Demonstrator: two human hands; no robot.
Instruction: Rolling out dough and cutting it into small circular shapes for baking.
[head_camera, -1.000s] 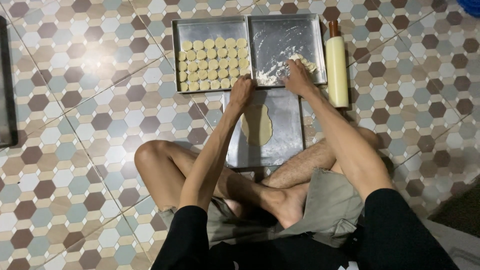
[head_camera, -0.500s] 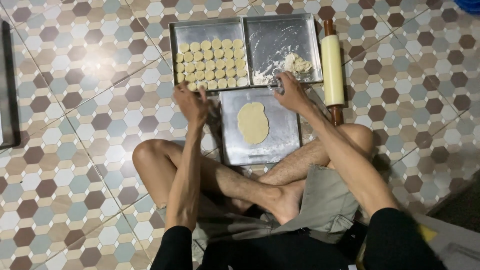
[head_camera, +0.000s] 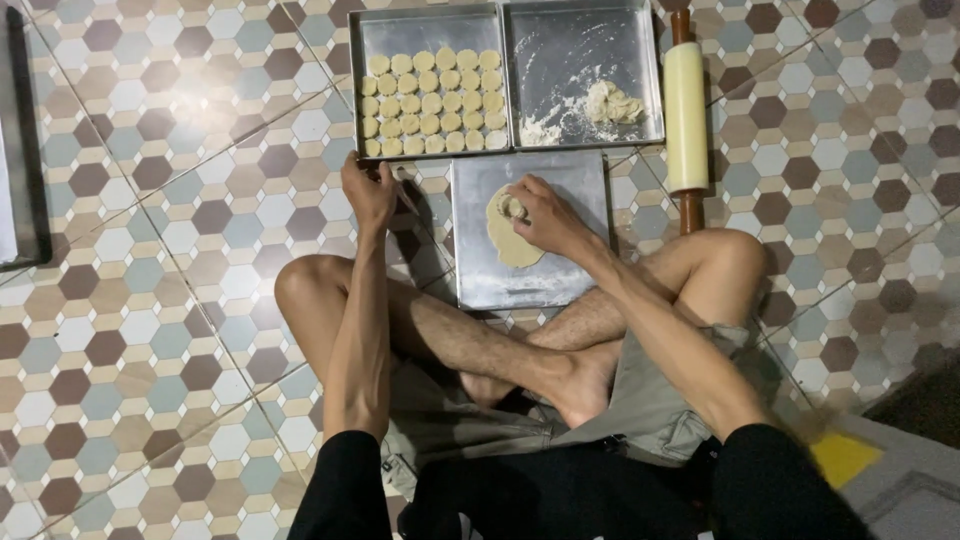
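Head view, setting: a person sits cross-legged on a hexagon-patterned tile floor (head_camera: 150, 300), with 3 metal trays within arm's reach ahead of the knees.

Head view, work tray: a flat square steel tray (head_camera: 560, 270) lies nearest the legs and carries an oval sheet of pale rolled dough (head_camera: 505, 245); it seems placed closest because the cutting is done there.

Head view, right hand: the right hand (head_camera: 545, 215) rests on the upper end of the dough sheet, fingers curled narrowly around a small round piece (head_camera: 513, 207), apparently a cutter or a cut disc; which of the 2 cannot be told.

Head view, left hand: the left hand (head_camera: 368, 190) sits on the floor just below the filled tray, fingers bent and close together over a thin pale stick-like item (head_camera: 408, 198); whether it grips or merely touches it cannot be told.

Head view, filled tray: a rectangular steel tray (head_camera: 365, 80) holds neat rows of small round dough discs (head_camera: 432, 102), packed side by side, probably to save room.

Head view, flour tray: the adjoining steel tray (head_camera: 640, 80) holds scattered flour and a lump of dough scraps (head_camera: 610, 102).

Head view, roller: a cream cylindrical rolling pin with dark wooden handles (head_camera: 686, 115) lies just right of the trays, parked beside the right hand's reach.
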